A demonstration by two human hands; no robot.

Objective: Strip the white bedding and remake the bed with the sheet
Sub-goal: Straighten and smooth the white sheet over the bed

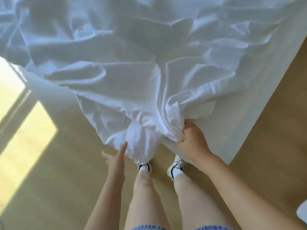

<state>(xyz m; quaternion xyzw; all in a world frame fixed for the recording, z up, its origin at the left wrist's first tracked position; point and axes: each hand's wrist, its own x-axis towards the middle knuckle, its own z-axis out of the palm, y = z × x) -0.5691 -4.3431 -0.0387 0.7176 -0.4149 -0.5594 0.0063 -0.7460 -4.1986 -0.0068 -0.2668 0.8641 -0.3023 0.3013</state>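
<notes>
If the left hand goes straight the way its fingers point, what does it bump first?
Probably the white sheet, its bunched corner hanging just ahead of the left hand, though depth is unclear.

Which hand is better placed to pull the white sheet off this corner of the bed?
The right hand. It grips a bunched fold of the sheet at the mattress corner, so it could probably pull at once. The left hand is open, fingers straight beside the hanging fabric, holding nothing.
</notes>
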